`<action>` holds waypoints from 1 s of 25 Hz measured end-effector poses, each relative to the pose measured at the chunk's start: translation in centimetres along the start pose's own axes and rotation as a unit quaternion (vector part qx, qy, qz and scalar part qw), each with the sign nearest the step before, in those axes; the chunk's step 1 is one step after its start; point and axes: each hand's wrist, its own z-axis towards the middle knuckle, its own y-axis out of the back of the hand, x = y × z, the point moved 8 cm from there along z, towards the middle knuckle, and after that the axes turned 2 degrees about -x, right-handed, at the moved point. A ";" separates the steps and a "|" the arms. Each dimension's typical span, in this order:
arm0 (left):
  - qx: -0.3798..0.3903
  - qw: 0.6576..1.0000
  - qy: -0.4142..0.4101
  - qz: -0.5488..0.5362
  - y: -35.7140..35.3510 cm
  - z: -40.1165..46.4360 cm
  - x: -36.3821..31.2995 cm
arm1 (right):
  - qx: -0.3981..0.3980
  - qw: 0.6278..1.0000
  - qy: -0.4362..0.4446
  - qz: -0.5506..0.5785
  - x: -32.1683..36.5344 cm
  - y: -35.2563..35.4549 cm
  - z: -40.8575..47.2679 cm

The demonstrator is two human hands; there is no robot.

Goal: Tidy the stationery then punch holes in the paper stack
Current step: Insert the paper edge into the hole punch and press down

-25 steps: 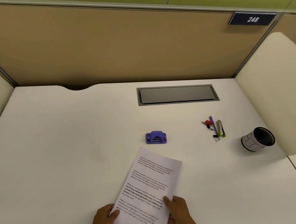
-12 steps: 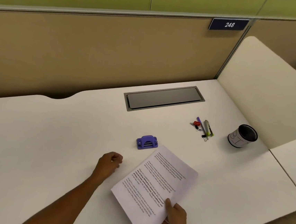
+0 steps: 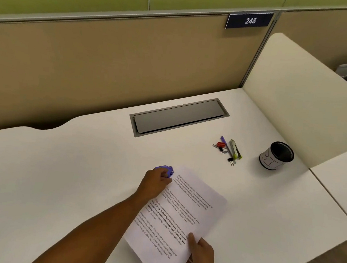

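Observation:
A printed paper stack [image 3: 181,214] lies tilted on the white desk [image 3: 69,174]. My right hand [image 3: 201,255] grips its near right corner, thumb on top. My left hand [image 3: 156,182] reaches forward and closes on the small purple hole punch [image 3: 167,170], which sits at the stack's far left corner and is partly hidden by my fingers. Loose stationery [image 3: 229,150] lies to the right: a purple pen, a grey and yellow cutter, a red clip, black binder clips. A black mesh pen cup [image 3: 276,156] with a white label stands further right.
A grey cable hatch [image 3: 178,117] is set into the desk near the back. Tan partition panels rise behind, and a cream side panel [image 3: 303,97] stands at the right. The desk's right edge meets another desk section [image 3: 344,179].
My left hand has left the paper, moved forward and closed on the hole punch. My right hand has turned the paper stack clockwise. The camera has shifted right.

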 end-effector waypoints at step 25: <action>-0.074 0.997 0.029 -0.015 -1.9 3.2 -1.2 | 0.055 0.996 0.068 -0.034 2.9 0.7 -0.3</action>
